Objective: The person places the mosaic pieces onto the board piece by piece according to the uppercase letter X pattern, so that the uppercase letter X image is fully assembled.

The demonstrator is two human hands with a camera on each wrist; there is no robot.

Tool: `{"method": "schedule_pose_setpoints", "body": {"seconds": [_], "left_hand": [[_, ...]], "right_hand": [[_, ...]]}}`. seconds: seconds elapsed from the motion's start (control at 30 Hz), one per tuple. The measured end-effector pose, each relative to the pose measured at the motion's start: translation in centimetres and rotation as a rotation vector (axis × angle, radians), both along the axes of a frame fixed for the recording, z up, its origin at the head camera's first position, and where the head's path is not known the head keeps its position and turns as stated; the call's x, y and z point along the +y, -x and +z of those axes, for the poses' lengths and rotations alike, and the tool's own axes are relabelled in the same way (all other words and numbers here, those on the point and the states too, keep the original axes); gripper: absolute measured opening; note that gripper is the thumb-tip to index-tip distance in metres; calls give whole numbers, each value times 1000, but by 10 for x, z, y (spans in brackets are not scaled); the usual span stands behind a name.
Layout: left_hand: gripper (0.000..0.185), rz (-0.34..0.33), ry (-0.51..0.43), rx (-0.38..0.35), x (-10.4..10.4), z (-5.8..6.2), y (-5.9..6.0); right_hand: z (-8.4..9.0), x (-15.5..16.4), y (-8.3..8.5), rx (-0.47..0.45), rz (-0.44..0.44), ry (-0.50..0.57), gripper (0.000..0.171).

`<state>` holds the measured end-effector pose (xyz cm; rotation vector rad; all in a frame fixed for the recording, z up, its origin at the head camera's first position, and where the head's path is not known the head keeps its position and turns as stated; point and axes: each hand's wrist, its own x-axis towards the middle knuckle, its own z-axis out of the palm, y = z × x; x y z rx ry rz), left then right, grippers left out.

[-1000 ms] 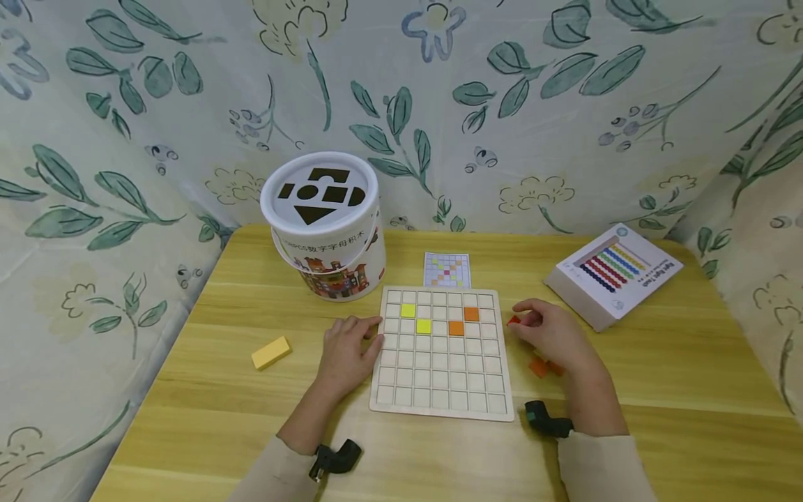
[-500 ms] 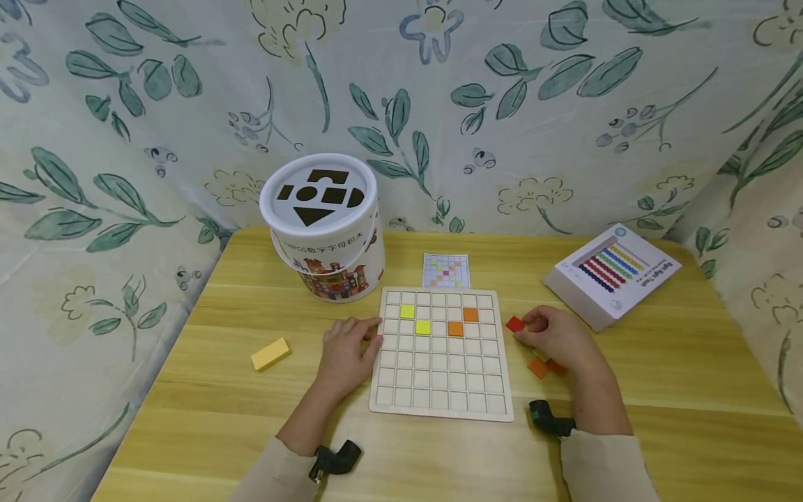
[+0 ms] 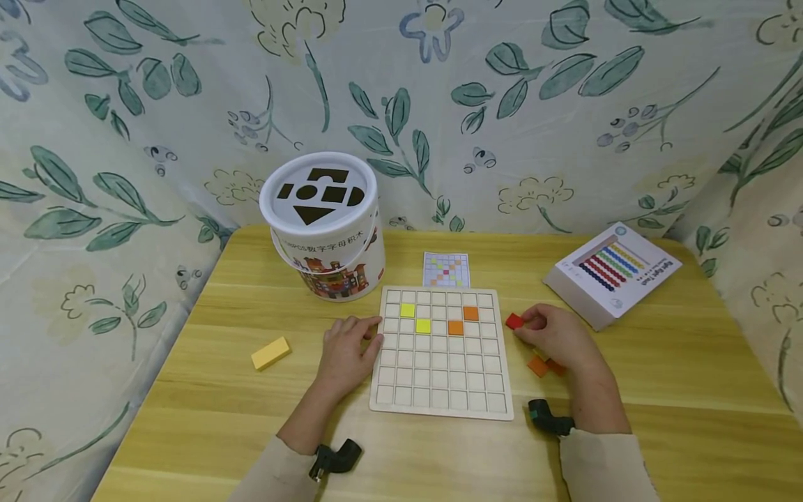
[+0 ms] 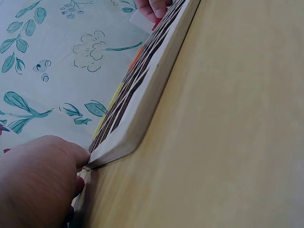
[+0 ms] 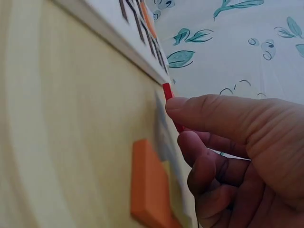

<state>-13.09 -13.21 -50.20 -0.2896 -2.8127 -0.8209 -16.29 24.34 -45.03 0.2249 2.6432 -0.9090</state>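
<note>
A thin red square tile (image 3: 514, 321) is pinched between the thumb and fingers of my right hand (image 3: 555, 335), just off the board's right edge. In the right wrist view the red tile (image 5: 167, 91) shows edge-on at the thumb tip. The pale wooden grid board (image 3: 439, 380) lies flat, with two yellow tiles (image 3: 423, 326) and two orange tiles (image 3: 455, 328) in its squares. My left hand (image 3: 348, 352) touches the board's left edge with its fingertips. Orange pieces (image 3: 537, 367) and a yellowish one lie under my right hand, partly hidden.
Behind the board lies a small printed grid card (image 3: 446, 270). A white lidded bucket (image 3: 339, 268) stands at the back left, and a white box (image 3: 611, 275) at the back right. A yellow block (image 3: 271, 353) lies left of my left hand.
My right hand has shifted slightly right, and more of the red tile shows in its pinch. My left hand and the board keep their places.
</note>
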Motion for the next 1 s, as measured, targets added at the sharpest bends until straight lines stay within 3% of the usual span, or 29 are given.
{"method": "schedule_pose_setpoints", "body": {"seconds": [0.43, 1.0], "left_hand": [[35, -4, -8, 4, 0, 0, 1], [36, -4, -16, 8, -1, 0, 0]], "right_hand": [[29, -46, -10, 46, 117, 36, 34], [12, -100, -20, 166, 317, 25, 20]]}}
